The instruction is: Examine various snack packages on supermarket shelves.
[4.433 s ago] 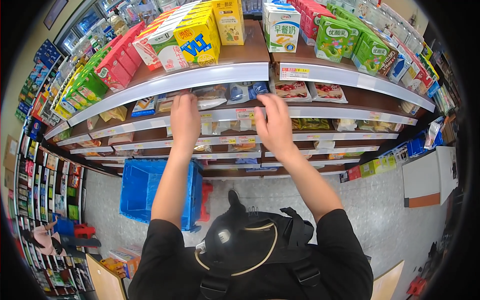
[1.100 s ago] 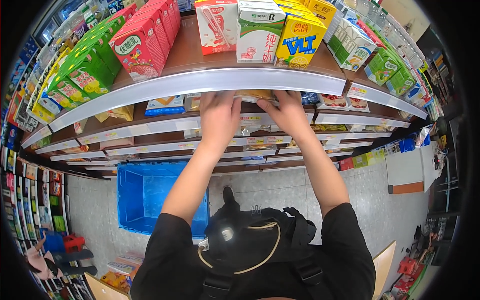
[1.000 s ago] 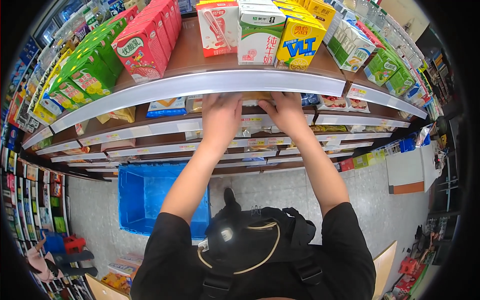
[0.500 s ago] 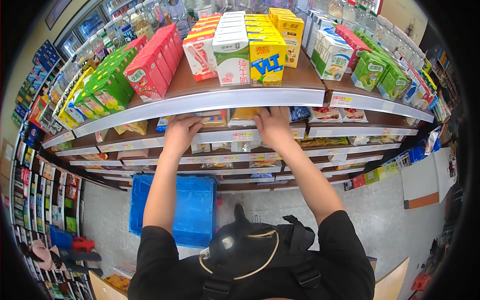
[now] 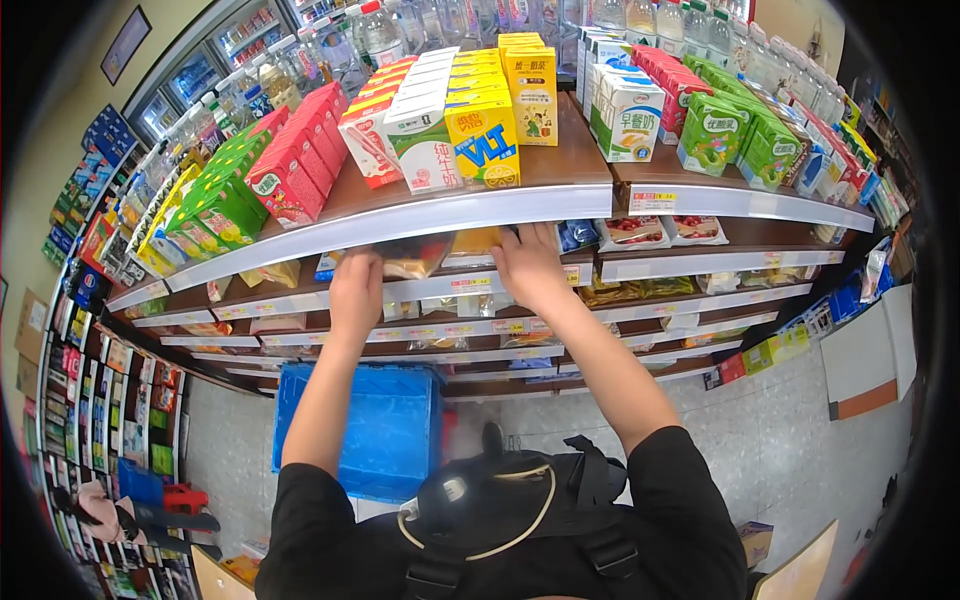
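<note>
Both of my hands reach under the lip of the top shelf, onto the tier below. My left hand (image 5: 357,287) is at the left end of a clear-wrapped packet (image 5: 408,262) with brownish contents; its fingertips go out of sight under the lip, so its grip is unclear. A yellow packet (image 5: 474,243) lies between that one and my right hand (image 5: 532,264). The right hand is open, with its thumb apart and its fingers stretched along the yellow packet's right side. Dark blue packets (image 5: 577,235) sit just right of it.
Drink cartons (image 5: 425,150) stand in rows on the top shelf (image 5: 400,228), with bottles behind. Red-and-white packets (image 5: 633,233) lie to the right. A blue plastic crate (image 5: 390,440) rests on the floor below my left arm. Another person (image 5: 100,507) is at the far left.
The view has shifted, and the shelf sits a little differently in it. My left fingers have gone further under the lip, and the brownish packet beside them has moved and looks tilted.
</note>
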{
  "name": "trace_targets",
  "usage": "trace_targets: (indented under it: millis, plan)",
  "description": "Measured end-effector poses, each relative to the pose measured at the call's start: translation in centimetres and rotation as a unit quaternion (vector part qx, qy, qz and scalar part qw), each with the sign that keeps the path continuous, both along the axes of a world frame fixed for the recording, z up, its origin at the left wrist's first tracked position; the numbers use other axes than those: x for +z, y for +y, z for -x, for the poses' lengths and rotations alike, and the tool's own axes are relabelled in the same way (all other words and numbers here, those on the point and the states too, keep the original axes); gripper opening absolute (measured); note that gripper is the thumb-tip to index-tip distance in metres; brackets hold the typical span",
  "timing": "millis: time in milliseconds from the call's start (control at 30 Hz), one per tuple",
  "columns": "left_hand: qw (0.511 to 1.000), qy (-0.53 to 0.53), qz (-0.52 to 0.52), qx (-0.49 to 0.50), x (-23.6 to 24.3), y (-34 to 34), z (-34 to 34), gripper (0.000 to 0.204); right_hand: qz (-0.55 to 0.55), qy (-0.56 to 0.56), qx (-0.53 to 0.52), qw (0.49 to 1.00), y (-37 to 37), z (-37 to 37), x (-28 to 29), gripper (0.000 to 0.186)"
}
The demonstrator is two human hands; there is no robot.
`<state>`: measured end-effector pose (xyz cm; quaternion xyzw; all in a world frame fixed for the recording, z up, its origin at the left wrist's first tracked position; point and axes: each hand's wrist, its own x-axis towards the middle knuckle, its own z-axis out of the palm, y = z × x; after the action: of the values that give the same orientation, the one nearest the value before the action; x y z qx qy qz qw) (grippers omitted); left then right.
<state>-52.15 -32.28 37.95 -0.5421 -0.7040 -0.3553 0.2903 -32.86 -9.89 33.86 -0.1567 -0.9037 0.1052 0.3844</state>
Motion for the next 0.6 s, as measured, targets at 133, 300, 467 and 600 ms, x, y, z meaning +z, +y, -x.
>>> trace_targets:
  millis: [133, 300, 467, 600]
  plan:
    - [0.998, -0.005, -0.069, 0.005, -0.7, -2.0, -4.9, 0.005, -0.037, 0.043, -0.011, 0.998, 0.0, -0.3, 0.5, 0.04]
    - [0.993, -0.014, -0.116, -0.002, -1.3, -3.6, -8.3, 0.012, 0.023, 0.05, 0.063, 0.996, 0.1, -1.9, 1.2, 0.052]
    - [0.991, -0.031, -0.129, -0.016, -0.3, -4.1, -10.6, 0.016, -0.027, 0.148, 0.271, 0.951, -5.4, -6.4, 4.6, 0.062]
    - [0.995, -0.068, -0.056, -0.047, 1.4, -3.4, -12.4, 0.014, -0.006, 0.117, 0.272, 0.955, -6.8, -7.2, 5.3, 0.06]
